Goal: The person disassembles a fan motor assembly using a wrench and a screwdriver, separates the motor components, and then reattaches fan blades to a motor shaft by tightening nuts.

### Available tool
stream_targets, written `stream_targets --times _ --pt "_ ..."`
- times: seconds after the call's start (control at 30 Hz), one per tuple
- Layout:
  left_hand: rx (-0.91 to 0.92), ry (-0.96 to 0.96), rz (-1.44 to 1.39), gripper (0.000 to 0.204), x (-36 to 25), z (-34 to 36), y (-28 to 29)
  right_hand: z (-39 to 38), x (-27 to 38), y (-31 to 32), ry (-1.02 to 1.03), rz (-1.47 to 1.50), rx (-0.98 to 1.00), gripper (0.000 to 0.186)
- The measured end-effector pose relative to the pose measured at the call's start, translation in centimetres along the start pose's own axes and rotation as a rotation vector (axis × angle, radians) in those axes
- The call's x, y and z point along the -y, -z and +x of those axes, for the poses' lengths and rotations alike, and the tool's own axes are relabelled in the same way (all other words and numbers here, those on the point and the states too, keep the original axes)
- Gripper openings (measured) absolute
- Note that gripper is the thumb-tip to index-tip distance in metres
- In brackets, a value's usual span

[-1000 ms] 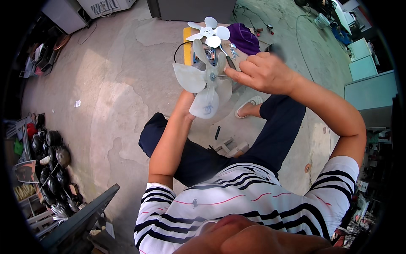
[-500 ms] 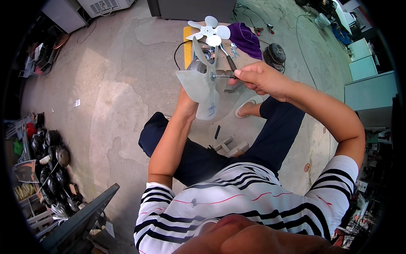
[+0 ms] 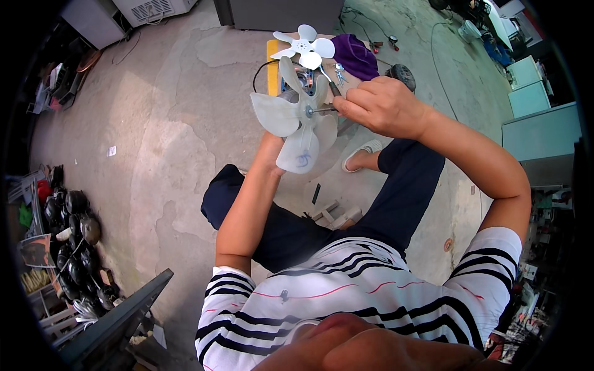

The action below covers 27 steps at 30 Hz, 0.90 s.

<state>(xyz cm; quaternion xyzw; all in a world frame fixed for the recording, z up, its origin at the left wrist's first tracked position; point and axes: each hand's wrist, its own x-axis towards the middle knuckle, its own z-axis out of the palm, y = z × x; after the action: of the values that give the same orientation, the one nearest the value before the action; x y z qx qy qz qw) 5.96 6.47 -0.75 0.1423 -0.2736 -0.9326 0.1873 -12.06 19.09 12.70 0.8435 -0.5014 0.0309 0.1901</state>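
Note:
My left hand (image 3: 270,148) holds a translucent five-blade fan (image 3: 276,111) from behind, by its silver motor (image 3: 286,94); its fingers are mostly hidden by the blades. My right hand (image 3: 387,105) is closed on a tool whose thin metal shaft (image 3: 323,110) meets the fan's hub (image 3: 309,111). Just beyond, a white five-blade fan (image 3: 303,46) lies on a board (image 3: 273,77) with a yellow edge, alongside a purple cloth (image 3: 357,55), small silver parts (image 3: 340,71) and a black-handled tool (image 3: 335,88).
A black round compressor (image 3: 401,75) is right of the board, below gauges (image 3: 392,41) and hoses. A grey appliance (image 3: 278,12) stands beyond. Stacked black compressors (image 3: 80,229) and a metal panel (image 3: 124,315) are at left. Pale cabinets (image 3: 538,130) line the right.
Half a second ago the fan was turned more edge-on; now its blades face up more. My right hand has moved up and rolled over, back near its position of one second ago.

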Motion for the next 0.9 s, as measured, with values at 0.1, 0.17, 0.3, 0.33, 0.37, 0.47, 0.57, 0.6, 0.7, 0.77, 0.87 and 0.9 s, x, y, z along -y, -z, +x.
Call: stream_targets --times 0.1,0.17,0.3,0.33,0.37,0.47,0.57,0.6,0.7,0.77,0.87,0.9 --pt "-0.041 -0.051 0.092 0.036 0.3 -0.2 0.1 0.0 0.7 -0.7 -0.141 0.178 -0.035 0.016" --pt "-0.063 -0.048 0.173 0.037 0.4 -0.2 0.9 0.3 1.6 -0.4 -0.378 0.418 0.021 0.016" --pt "-0.098 -0.117 0.312 0.034 0.2 -0.3 0.7 0.7 2.0 -0.3 -1.000 1.108 0.254 0.023" --pt "-0.107 -0.118 0.328 0.034 0.0 -0.6 0.2 0.5 1.9 -0.8 -1.138 1.295 0.297 0.024" --pt "-0.116 -0.118 0.344 0.033 -0.1 -0.7 -0.1 0.3 2.0 -0.9 -1.146 1.294 0.303 0.024" --pt "-0.153 -0.111 0.315 0.033 0.2 -0.2 0.2 0.6 2.5 -0.7 -1.081 1.158 0.315 0.023" --pt "-0.055 -0.076 0.182 0.035 -0.4 0.0 0.9 1.0 2.8 -0.2 -0.768 0.750 0.219 0.022" --pt "-0.047 -0.048 0.122 0.036 -0.6 0.0 0.8 0.7 2.6 -0.7 -0.609 0.597 0.133 0.022" --pt "-0.036 0.033 -0.001 0.039 -1.2 0.0 0.3 0.3 1.1 -0.6 -0.178 0.145 0.041 0.032" --pt "-0.044 0.084 -0.006 0.040 -1.4 -0.2 0.2 0.0 0.4 -0.4 -0.001 -0.061 0.043 0.044" --pt "-0.078 0.091 0.053 0.041 -1.4 -0.5 -0.6 -0.2 0.1 -0.2 0.079 -0.159 0.064 0.053" --pt "-0.054 0.085 0.069 0.042 -1.3 -0.4 -0.5 -0.1 0.2 0.0 0.080 -0.145 0.074 0.049"
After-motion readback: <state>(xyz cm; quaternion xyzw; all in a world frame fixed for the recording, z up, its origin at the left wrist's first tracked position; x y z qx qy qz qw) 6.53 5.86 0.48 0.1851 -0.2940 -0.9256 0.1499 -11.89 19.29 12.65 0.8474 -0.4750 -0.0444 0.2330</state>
